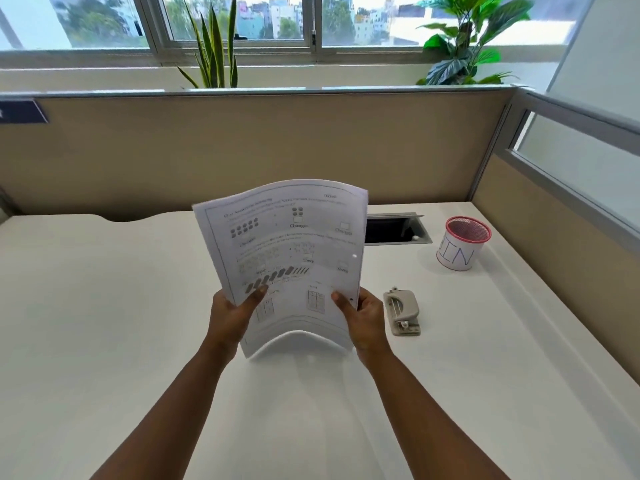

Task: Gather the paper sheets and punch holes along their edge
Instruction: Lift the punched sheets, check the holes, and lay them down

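Setting: white tabletop [104, 306] in a beige-walled cubicle, window and two plants behind the partition.
Task thing: paper sheets [287, 258], a printed worksheet stack held upright in the middle of the view, bottom edge just at or over the tabletop, cannot tell if it touches.
Left hand: left hand [232, 315] grips the lower left edge, thumb on the printed face, fingers behind.
Right hand: right hand [367, 318] grips the lower right edge the same way, thumb in front.
Stack state: bowed toward the camera, bottom edge arched; small dark dot near the right edge by the thumb and a pale one higher up, maybe punched holes, too small to be sure.
Handling: light, floppy, sheets likely slide on each other; hold both side edges low and keep a firm pinch so they stay aligned; creases easily.
Hole punch: grey hole punch [402, 312] flat on the tabletop just beside the right hand, not touched.
Other: pink-rimmed mesh cup [462, 244] with a paper label, further back right, well apart; open cable hatch [398, 230] partly behind the sheets.
Obstructions: nothing between stack and punch, by my read.
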Tool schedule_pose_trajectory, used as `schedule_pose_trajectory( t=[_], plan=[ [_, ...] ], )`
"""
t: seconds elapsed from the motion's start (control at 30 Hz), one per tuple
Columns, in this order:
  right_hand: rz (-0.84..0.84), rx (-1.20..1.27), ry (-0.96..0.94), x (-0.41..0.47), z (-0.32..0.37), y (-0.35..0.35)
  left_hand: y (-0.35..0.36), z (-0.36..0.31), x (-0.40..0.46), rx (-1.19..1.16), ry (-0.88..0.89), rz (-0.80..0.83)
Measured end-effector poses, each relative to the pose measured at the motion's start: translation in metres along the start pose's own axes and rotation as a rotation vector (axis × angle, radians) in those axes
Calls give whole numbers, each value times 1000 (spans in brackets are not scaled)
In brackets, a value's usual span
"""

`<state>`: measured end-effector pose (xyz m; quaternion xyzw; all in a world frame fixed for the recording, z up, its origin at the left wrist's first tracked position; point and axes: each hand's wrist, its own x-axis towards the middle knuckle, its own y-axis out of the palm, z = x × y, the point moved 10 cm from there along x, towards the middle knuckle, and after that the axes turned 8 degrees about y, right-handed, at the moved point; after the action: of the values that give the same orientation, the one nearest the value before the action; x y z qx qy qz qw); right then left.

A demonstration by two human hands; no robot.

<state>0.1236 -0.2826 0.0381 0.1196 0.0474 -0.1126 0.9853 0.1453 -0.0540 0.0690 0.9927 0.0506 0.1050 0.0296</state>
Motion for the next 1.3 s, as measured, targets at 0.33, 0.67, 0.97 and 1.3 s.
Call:
schedule_pose_trajectory(
  t=[0.33, 0.67, 0.97, 1.3],
  plan=[
    [15, -219, -83, -3, 9, 21, -16, -1, 6, -23, -7, -97],
    [-41, 308, 452, -15, -59, 17, -19, 9, 9, -321, -62, -344],
    [22, 215, 277, -5, -38, 21, -16, 28, -1, -358, -93, -267],
    [-188, -231, 37, 5, -1, -21, -89, 23, 8, -259, -148, -146]
  ],
)
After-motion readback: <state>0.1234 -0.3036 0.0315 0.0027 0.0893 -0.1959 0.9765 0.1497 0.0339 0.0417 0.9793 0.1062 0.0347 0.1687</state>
